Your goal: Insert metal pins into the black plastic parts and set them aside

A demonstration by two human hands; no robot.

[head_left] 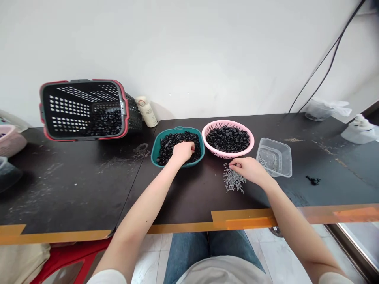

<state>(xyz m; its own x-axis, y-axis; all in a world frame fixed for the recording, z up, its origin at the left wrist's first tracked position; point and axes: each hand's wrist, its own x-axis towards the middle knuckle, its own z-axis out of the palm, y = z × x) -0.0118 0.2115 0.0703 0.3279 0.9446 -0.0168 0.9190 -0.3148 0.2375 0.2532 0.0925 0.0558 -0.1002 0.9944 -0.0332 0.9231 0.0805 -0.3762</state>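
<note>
Inside the teal basket (186,128), left hand (182,152) buried among black caps (168,148), grip hidden; right hand (247,169) at loose grey screws (233,179) on the tabletop (189,197), grip unclear. Risk: screws scattering under a careless brush.

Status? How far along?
Looks done: the pink plastic colander is full of black plastic caps. In hand: the left hand is in the teal plastic basket of caps; the right hand is at loose grey metal pins. Remaining: those pins, beside the clear plastic tray, which holds a few.

The left hand (182,152) hides what it touches in the teal basket (177,129).
</note>
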